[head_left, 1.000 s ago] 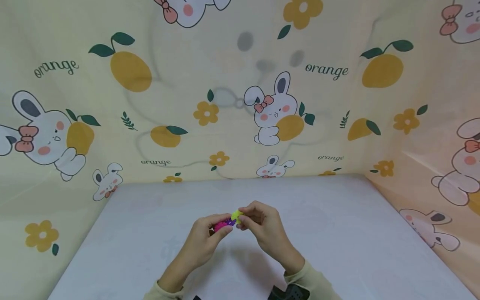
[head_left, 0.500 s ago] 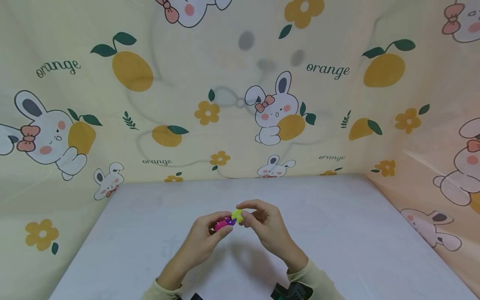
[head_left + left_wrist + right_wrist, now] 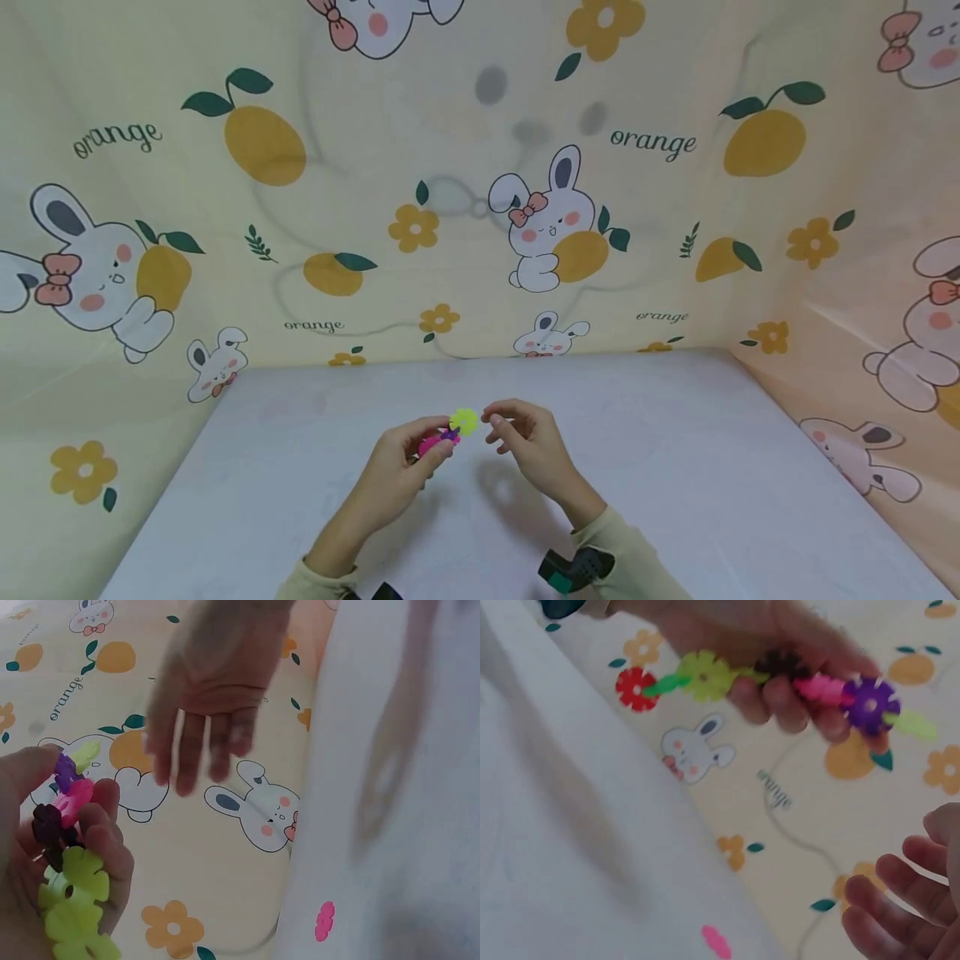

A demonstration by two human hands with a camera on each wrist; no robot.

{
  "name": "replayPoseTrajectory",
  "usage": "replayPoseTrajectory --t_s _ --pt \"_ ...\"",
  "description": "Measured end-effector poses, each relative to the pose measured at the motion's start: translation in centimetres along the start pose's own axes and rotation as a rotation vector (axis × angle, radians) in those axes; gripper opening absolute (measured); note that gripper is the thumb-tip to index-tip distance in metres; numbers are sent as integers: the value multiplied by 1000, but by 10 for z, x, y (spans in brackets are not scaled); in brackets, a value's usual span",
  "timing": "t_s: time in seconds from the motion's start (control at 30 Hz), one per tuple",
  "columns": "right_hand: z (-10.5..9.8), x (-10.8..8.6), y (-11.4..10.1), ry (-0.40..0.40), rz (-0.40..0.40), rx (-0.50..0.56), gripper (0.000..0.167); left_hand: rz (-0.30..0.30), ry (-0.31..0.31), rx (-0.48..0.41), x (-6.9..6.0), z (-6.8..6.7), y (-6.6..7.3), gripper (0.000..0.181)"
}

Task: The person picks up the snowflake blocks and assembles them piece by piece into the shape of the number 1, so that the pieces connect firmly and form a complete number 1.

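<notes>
My left hand (image 3: pixel 393 462) grips a chain of interlocking plastic snowflake discs. From the right wrist view, the chain runs from a red disc (image 3: pixel 637 690) through green, yellow-green, dark, pink and purple (image 3: pixel 862 712) discs to a yellow disc (image 3: pixel 913 725) at the far end. Thumb and fingers hold it around its pink and purple part; the palm hides some of the rest. Just right of the yellow end, my right hand (image 3: pixel 536 446) hovers with loosely bent fingers and nothing in them. A small gap separates it from the chain.
A loose pink disc (image 3: pixel 325 921) lies on the white tabletop (image 3: pixel 660 467). Behind the table and along its sides hangs a cream curtain (image 3: pixel 450 125) printed with rabbits and oranges. A black wrist device (image 3: pixel 576 569) sits by the right sleeve.
My right hand has let go of the yellow disc and drawn back to the right. The disc stays on the chain, which my left hand has shifted slightly left.
</notes>
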State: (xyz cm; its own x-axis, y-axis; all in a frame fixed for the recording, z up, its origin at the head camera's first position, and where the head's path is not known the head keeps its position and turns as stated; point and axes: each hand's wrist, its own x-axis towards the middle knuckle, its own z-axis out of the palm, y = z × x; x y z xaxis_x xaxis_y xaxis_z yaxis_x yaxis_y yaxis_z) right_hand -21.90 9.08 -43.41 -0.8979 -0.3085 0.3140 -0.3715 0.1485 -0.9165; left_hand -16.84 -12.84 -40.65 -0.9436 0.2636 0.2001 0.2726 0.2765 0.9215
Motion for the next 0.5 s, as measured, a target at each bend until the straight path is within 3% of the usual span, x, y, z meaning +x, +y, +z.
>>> replayPoseTrajectory --t_s 0.5 --pt "6 9 29 -89 110 -88 25 -71 -14 -36 0 -2 0 31"
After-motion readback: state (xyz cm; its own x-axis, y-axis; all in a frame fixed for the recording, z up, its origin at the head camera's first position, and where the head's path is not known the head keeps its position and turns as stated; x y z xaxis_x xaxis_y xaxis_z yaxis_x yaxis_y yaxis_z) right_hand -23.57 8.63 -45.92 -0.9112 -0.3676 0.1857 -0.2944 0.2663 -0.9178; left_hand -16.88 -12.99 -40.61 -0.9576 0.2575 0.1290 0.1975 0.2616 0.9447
